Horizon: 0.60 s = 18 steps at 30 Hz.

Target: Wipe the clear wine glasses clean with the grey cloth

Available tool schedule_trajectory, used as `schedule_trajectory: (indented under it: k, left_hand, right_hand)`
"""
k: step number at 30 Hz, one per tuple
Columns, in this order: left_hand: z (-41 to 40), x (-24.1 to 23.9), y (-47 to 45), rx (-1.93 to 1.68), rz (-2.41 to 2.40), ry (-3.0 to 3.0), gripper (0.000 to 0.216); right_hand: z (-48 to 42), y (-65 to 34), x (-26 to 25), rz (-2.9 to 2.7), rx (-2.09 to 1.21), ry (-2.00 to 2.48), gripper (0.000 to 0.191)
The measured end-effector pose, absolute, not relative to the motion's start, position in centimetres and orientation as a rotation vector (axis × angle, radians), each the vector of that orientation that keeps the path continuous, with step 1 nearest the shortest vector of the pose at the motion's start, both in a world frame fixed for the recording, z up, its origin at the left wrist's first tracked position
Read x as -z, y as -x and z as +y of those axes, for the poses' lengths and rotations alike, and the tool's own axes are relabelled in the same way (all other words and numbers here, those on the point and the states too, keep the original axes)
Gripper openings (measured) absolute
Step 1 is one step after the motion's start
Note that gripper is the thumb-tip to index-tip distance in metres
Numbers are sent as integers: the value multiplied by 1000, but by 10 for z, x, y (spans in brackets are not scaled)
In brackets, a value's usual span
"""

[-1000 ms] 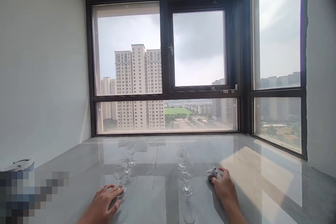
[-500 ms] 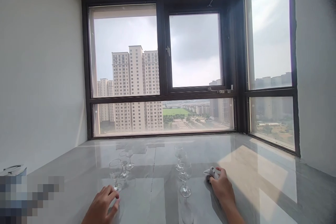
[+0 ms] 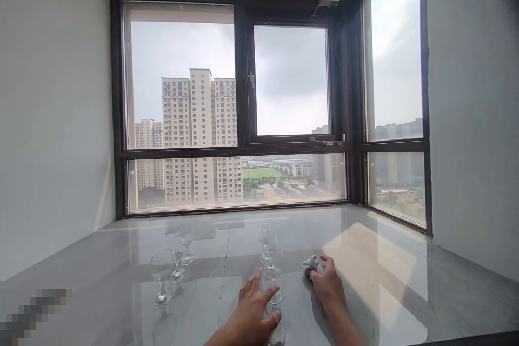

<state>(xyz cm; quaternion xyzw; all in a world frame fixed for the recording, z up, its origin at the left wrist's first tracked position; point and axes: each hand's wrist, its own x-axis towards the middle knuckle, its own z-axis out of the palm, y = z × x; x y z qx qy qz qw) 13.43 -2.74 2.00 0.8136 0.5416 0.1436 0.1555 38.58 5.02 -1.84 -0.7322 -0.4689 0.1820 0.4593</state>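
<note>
My left hand (image 3: 256,305) is beside the nearer stemmed glasses of the right-hand row, fingers spread. Its fingertips overlap the stem and foot of a clear wine glass (image 3: 273,267); whether they touch it I cannot tell. Part of another glass (image 3: 279,338) shows below that hand at the bottom edge. Behind them stands a farther wine glass (image 3: 265,235). My right hand (image 3: 329,285) rests on the surface to the right of this row, its fingers closed on a crumpled grey cloth (image 3: 312,264).
On the left, another row of upright wine glasses includes a near one (image 3: 162,267), a middle one (image 3: 177,270) and a far one (image 3: 187,251). All stand on a glossy grey tiled ledge (image 3: 203,303). Dark-framed windows (image 3: 239,150) close off the back, with white walls at both sides.
My left hand has moved right, from the near glass of the left row to the right row. My right hand keeps the cloth. The view has swung slightly right.
</note>
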Motion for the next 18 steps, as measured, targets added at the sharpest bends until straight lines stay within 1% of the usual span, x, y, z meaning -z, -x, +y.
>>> schedule_trajectory:
  k: [5, 8, 12, 18]
  left_hand:
    - [-12, 5, -140, -434, 1518, -2388, 63]
    - [-15, 10, -131, -400, 1485, -2447, 64]
    - [-28, 3, -101, -282, 1586, -2417, 70]
    - [-14, -14, -34, -365, 1863, -2269, 62]
  right_hand:
    - [51, -386, 19, -1161, -459, 1804, 58]
    - [50, -385, 19, -1159, -459, 1815, 57]
    - [49, -385, 17, -1166, -460, 1828, 57]
    - [45, -386, 15, -1188, -508, 1841, 57]
